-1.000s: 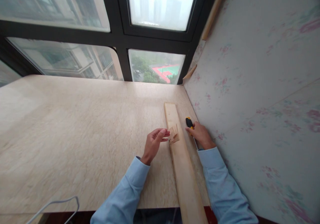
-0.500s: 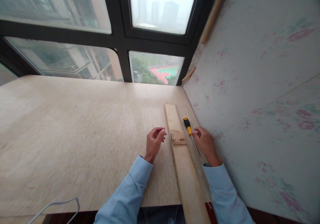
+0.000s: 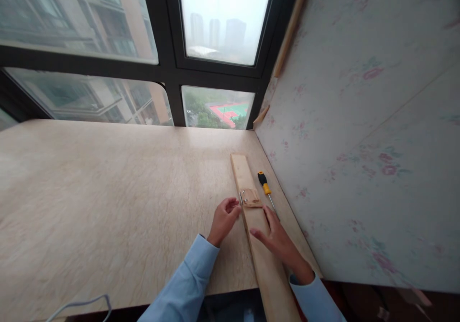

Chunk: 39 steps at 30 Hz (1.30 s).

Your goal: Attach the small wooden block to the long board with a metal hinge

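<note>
A long wooden board (image 3: 264, 250) lies lengthwise before me, its near end sticking out past the edge of the surface. Across it sits a small wooden block (image 3: 254, 197), with a few screws (image 3: 245, 201) standing up at its left side. A thin metal piece shows at the board's left edge. Close to that edge is my left hand (image 3: 224, 217), thumb and fingers curled together; whatever they hold is too small to name. My right hand (image 3: 280, 243) rests over the board below the block, thumb and fingers apart. A black and yellow screwdriver (image 3: 265, 185) lies right of the board.
A wall with floral paper (image 3: 323, 159) rises close on the right. Dark-framed windows (image 3: 168, 73) stand behind the marbled surface (image 3: 108, 202). At the lower left a pale cable (image 3: 82, 304) loops over the front edge.
My right hand has moved left from beside the screwdriver onto the board, its fingers spreading. My left hand has come slightly lower, closer to the board's edge. The camera view has shifted.
</note>
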Available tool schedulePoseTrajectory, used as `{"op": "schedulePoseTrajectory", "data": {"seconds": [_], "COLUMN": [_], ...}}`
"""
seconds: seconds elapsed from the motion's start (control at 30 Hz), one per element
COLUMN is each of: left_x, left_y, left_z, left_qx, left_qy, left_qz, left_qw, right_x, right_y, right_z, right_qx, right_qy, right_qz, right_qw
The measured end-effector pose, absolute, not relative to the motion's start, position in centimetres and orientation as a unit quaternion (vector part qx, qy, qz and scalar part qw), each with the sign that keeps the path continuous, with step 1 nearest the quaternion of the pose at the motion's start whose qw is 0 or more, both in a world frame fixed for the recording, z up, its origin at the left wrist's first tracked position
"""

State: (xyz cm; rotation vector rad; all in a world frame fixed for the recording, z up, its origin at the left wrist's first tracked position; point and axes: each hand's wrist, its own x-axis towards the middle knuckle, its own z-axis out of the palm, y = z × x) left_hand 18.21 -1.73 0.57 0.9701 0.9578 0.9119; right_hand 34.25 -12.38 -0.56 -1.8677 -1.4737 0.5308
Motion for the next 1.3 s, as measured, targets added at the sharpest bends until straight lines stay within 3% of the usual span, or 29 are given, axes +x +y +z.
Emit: {"op": "schedulePoseTrajectory", "data": {"seconds": [0.37, 0.7, 0.87, 1.07, 1.3], "left_x": [20.9, 22.3, 22.2, 21.6, 20.2], "left_y": [-4.7, -5.1, -5.1, -4.3, -3.4], "left_z": [0.4, -1.1, -2.3, -2.5, -1.7], "left_qx": [0.419, 0.450, 0.393, 0.377, 0.358], "left_qy": [0.298, 0.253, 0.294, 0.344, 0.369], "left_qz": [0.434, 0.449, 0.473, 0.550, 0.573], "left_qw": [0.740, 0.730, 0.732, 0.661, 0.638], "right_x": [33.6, 35.4, 35.7, 35.0, 32.4], "right_y": [-11.7, -10.3, -9.8, -9.7, -10.2], "right_z": [-3.3, -1.2, -0.5, 1.4, 5.3], "right_qx": [-0.742, -0.697, -0.694, -0.678, -0.609], "right_qy": [-0.534, -0.561, -0.558, -0.575, -0.668], "right_qz": [0.168, 0.190, 0.177, 0.125, 0.176], "right_qw": [0.369, 0.404, 0.419, 0.441, 0.389]}}
